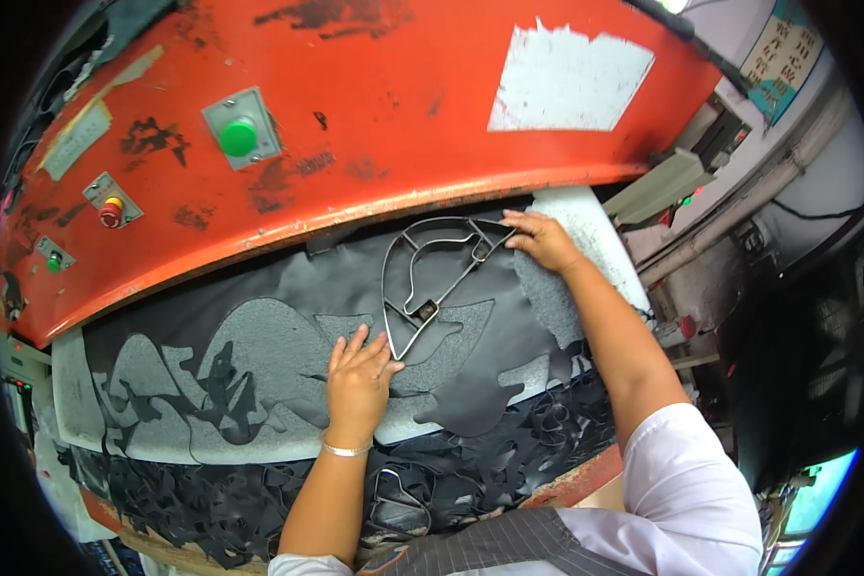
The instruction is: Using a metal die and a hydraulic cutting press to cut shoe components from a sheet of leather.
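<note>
A curved metal cutting die [384, 288], with thin steel edges and cross-bars, lies on a dark leather-like sheet [317, 278]. My right hand [547, 242] has its fingers closed at the die's upper right corner. At the die's lower pointed end is my left hand [358, 384], fingers stretched out on the sheet and thumb beside the tip. Curved cut-outs in the sheet expose a grey speckled surface [269, 336] around and left of that hand. Under the sheet is a pale cutting board [158, 437].
A red-orange press beam [384, 115] spans the far side, bearing a green button [239, 138] and a red knob [111, 211]. Dark scraps [202, 509] pile along the board's near edge, with another metal die [399, 501] among them. A grey bracket [658, 187] stands at right.
</note>
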Tool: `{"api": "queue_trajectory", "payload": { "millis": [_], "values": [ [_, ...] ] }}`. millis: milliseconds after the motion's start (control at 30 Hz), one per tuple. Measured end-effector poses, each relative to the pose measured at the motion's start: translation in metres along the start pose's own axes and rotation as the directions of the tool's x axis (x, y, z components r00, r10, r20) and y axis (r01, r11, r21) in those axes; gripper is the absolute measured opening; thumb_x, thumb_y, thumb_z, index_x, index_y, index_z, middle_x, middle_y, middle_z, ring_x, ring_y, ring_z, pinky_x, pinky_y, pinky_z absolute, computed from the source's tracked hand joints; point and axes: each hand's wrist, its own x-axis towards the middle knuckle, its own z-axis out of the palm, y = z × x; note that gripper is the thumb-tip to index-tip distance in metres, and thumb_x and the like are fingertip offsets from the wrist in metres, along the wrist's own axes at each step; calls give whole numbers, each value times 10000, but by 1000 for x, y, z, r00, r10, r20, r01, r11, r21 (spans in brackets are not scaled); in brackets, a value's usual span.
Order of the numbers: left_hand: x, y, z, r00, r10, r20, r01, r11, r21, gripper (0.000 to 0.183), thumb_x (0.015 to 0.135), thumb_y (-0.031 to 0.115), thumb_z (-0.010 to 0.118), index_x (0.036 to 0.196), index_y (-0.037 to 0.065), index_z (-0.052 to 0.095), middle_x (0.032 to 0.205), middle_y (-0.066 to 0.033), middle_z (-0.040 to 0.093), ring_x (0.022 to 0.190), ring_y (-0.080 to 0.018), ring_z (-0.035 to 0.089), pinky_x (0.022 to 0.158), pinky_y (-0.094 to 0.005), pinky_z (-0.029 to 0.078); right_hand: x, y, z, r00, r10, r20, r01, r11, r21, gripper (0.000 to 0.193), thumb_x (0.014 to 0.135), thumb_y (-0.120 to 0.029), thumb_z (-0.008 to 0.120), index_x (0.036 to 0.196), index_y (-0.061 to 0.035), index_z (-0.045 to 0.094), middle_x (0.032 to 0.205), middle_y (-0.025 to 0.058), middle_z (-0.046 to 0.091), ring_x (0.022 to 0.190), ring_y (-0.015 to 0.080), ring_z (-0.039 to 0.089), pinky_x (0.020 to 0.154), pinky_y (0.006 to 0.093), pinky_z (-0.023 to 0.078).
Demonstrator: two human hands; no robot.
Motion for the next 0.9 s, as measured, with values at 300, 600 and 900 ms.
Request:
{"api": "queue_trajectory", "payload": {
  "millis": [300, 600, 900],
  "values": [
    [9, -38, -140, 955, -275, -115, 194, 867, -458, 497, 839, 191, 728, 1262, -29, 587, 1316, -179, 581, 1233, -269, 547, 1052, -349, 399, -72, -155, -14, 938, 50, -344, -36, 998, 47, 463, 786, -216, 777, 1184, -30, 629, 1167, 165, 653, 1052, 293, 631, 916, 372, 491],
    [-69, -179, -302, 422, -586, -691, 336, 810, -481, 786, 928, 219, 618, 1504, -38, 149, 1555, -225, 231, 1441, -302, 256, 1151, -377, 235, -46, -357, 53, 946, -129, -298, 218, 933, 288, 396, 819, -232, 759, 1084, -16, 558, 891, 124, 678, 754, 193, 664, 671, 317, 524],
    [-119, -180, -359, 617, -284, -734, 394, 919, -24, 759, 919, 193, 575, 1506, -32, 149, 1583, -228, 117, 1477, -323, 120, 1179, -357, 123, -74, -408, 72, 885, -92, -456, 211, 953, 216, 332, 844, -236, 726, 947, -39, 479, 748, 134, 639, 678, 313, 648, 607, 381, 497]
  ]
}}
